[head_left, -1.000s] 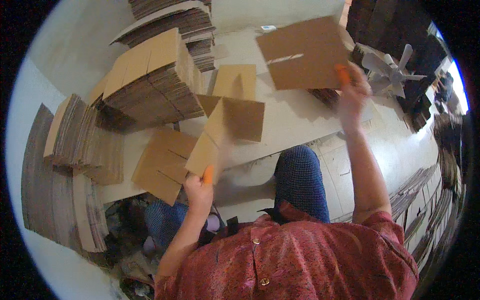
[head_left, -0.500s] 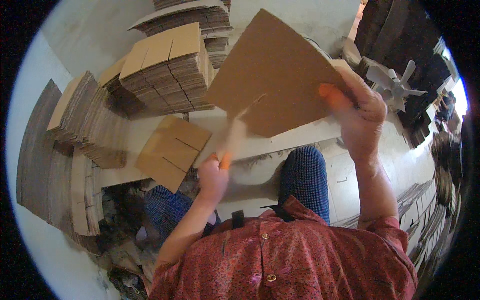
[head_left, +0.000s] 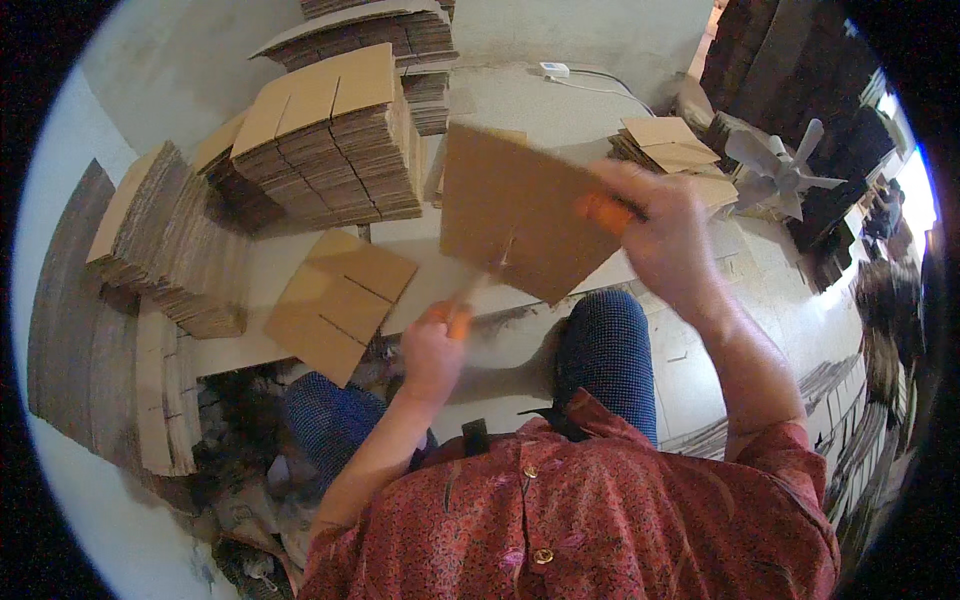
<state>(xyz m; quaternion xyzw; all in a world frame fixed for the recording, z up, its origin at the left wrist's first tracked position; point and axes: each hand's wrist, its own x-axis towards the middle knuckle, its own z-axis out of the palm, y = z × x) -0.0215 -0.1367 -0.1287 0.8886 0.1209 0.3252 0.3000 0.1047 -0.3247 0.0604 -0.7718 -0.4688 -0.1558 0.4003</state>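
Observation:
My right hand [head_left: 668, 225], with an orange covering on its thumb, grips a brown cardboard sheet [head_left: 545, 205] by its right corner. The sheet hangs tilted in the air above the bench. My left hand [head_left: 432, 350] is closed below the sheet's lower left edge. Out of it sticks a narrow pale strip [head_left: 468, 293], blurred by motion, whose tip meets the sheet near a short slit. Whether it is a tool or a piece of cardboard I cannot tell. Orange also shows on a left fingertip. Left of that hand lies a slotted cardboard sheet [head_left: 335, 300].
Tall stacks of slotted cardboard [head_left: 330, 150] stand at the back left, with more cardboard piles [head_left: 165, 240] along the left wall. A smaller pile [head_left: 672, 145] sits at the back right beside a white fan [head_left: 785, 170]. A white box with a cable [head_left: 553, 69] lies behind.
The held sheet has come down and nearer, swinging its face, as my right hand moved left. My left hand dropped slightly. The pile at the back right has come into sight.

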